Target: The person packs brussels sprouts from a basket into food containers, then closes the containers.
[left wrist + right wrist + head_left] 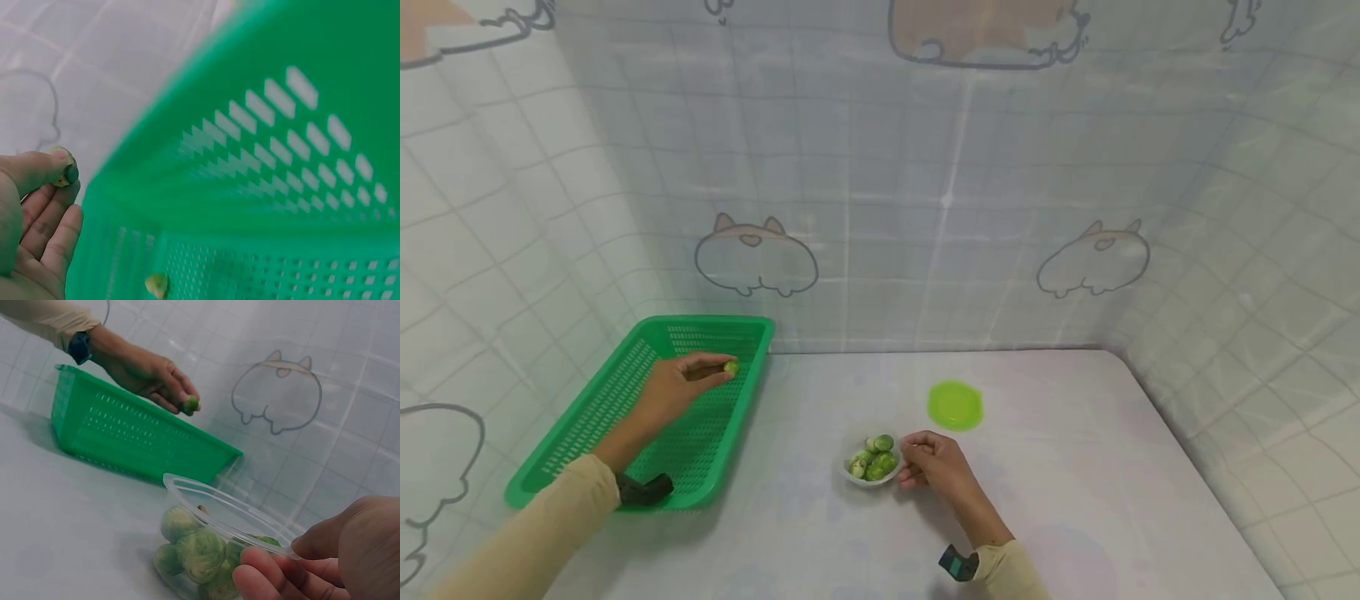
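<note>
My left hand point(679, 387) pinches a small Brussels sprout point(731, 367) between thumb and fingertips, above the green basket point(751, 400). Inside that basket, the left wrist view shows another sprout point(157, 285) on the mesh floor. My right hand point(942, 467) pinches the rim of a clear plastic bowl point(187, 485) between thumb and fingers. Several Brussels sprouts point(201, 555) fill much of the bowl, which stands upright on the table.
A bright green round lid point(955, 405) lies on the white-covered table point(1075, 433) behind the right hand. A sheet with a grid and cartoon animals point(895, 208) hangs along the back and sides. The basket stands at the table's left.
</note>
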Demonstrator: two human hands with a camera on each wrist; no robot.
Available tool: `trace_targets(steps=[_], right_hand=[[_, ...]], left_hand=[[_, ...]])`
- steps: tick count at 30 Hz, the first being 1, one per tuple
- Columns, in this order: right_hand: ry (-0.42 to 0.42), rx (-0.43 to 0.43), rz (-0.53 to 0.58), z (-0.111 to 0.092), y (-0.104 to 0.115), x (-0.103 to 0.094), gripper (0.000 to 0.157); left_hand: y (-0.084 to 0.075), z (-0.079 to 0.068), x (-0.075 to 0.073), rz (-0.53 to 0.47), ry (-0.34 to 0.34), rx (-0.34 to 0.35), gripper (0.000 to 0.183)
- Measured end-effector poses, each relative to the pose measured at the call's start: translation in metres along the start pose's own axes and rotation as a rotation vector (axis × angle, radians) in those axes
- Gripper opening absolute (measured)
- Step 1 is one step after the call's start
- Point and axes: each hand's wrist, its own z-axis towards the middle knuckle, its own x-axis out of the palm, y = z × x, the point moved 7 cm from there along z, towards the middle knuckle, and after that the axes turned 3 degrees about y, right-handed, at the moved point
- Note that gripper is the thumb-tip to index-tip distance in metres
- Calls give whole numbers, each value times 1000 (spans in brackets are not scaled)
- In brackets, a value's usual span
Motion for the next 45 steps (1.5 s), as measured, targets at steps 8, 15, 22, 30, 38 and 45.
trace_targets(steps=[8,15,22,30,38,45], right_hand=[[-11,5,-13,-1,0,-1,35],[-5,7,-9,-1,1,1,35],[-2,-1,-7,-1,1,0,36],[2,8,4,-1,2,1,32],[8,9,6,-3,5,3,35],[9,4,8,-1,4,2,34]], left_hand=[[-26,-6,28,-146,43,10,37],[-45,-10,57,-178,129,9,37],[-63,-11,99,-197,220,73,34],[-82,-12,144,-186,310,92,29],[-86,-11,178,-211,336,77,27],[-92,-13,203,-202,405,132,25]])
